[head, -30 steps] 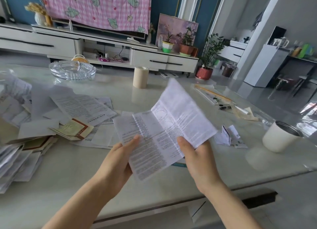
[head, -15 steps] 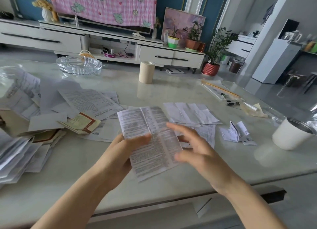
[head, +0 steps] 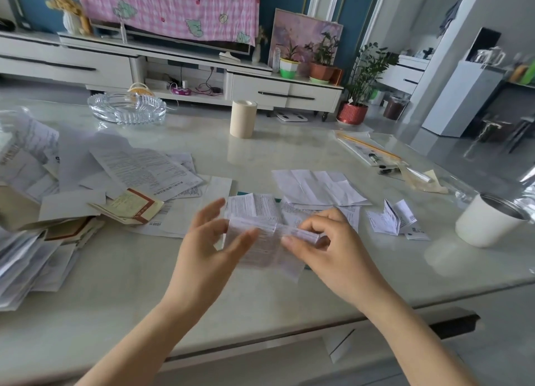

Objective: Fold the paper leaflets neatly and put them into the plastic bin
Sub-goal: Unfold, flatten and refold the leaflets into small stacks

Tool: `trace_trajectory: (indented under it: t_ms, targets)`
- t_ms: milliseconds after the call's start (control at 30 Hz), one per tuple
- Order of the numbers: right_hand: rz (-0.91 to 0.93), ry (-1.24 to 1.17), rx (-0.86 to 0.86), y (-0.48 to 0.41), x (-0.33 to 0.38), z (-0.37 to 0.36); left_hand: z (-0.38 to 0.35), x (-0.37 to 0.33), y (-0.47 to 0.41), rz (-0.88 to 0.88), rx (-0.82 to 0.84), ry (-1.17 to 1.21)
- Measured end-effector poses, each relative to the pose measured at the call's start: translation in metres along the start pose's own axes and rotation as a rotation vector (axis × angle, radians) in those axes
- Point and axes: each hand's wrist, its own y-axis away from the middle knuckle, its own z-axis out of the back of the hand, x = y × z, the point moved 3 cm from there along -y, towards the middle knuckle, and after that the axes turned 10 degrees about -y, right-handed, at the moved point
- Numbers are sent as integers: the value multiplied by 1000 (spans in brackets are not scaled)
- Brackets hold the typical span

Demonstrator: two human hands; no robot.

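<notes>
Middle leaflet [head: 266, 249]: columns of small print, blurred; no word can be read.
Large sheet [head: 144, 171], left of the middle leaflet: lines of print and a bolder line at its near edge, too small to read.
Red-bordered booklet [head: 130, 206], left of the middle leaflet: faint marks, illegible.
Creased sheet [head: 318, 186], beyond the middle leaflet: nothing legible.
Small folded leaflet [head: 390, 217], right of the middle leaflet: print unreadable.
</notes>
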Motion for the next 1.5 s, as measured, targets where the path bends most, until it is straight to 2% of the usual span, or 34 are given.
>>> trace_trajectory:
  t_ms: [133, 200, 267, 367, 433, 667, 733, 867, 1000, 1167, 1267, 1400, 1500]
  targets:
    - [-150, -219, 314, 7, 9, -5, 3, -10, 4, 2, 112, 116]
    - [-239, -368, 405, 13, 15, -9, 0, -13, 9, 18, 123, 109]
    - [-268, -398, 381, 13, 14, -10, -2, -10, 10, 75, 75, 158]
    - [-315, -422, 256, 8, 5, -10, 0, -8, 8, 176, 54, 277]
    - [-331, -460, 202, 7, 2, -12, 1, -6, 6, 143, 80, 179]
    - [-276, -588, 152, 7, 2, -19, -15, -10, 18, 101, 431, 111]
    - [-272, -622, 139, 7, 4, -18, -18, -9, 18, 82, 433, 65]
    - [-245, -467, 58, 5, -2, -13, -15, -5, 14, 122, 419, 87]
    - [-208, -455, 147, 6, -1, -13, -17, -2, 17, 188, 501, 193]
    - [-252, -514, 51, 6, -2, -12, -21, -3, 19, 306, 473, 348]
    - [-345, -548, 15, 4, -3, -9, -20, -4, 16, 238, 421, 333]
    - [-417, -531, 2, 3, -4, -9, -19, -10, 17, 42, 571, 233]
    - [-373, -528, 14, 3, -4, -11, -19, -9, 18, 40, 454, 226]
